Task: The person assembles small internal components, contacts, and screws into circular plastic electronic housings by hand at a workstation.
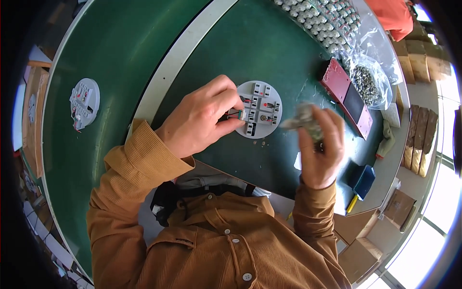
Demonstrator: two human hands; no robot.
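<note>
A round light-grey plastic plate [259,89] lies on the green table in front of me, with several white-and-black holders, small red and metal parts and short wires on it. At its left edge my left hand [207,113] pinches a small wired part [236,114], mostly hidden by the fingers. To the right of the plate, apart from it, my right hand [325,144] is wrapped round a grey-green tool [304,119] whose narrow end points toward the plate. Motion blur hides the tool's exact kind. Tiny loose bits [260,142] lie just below the plate.
A similar round plate [91,103] sits on the green strip at left, beyond a pale rail [166,74]. At right are a red-and-black block [347,98], a clear bag of small metal parts [365,84], rows of silvery motor-like parts [320,21] and a dark-blue box [362,182].
</note>
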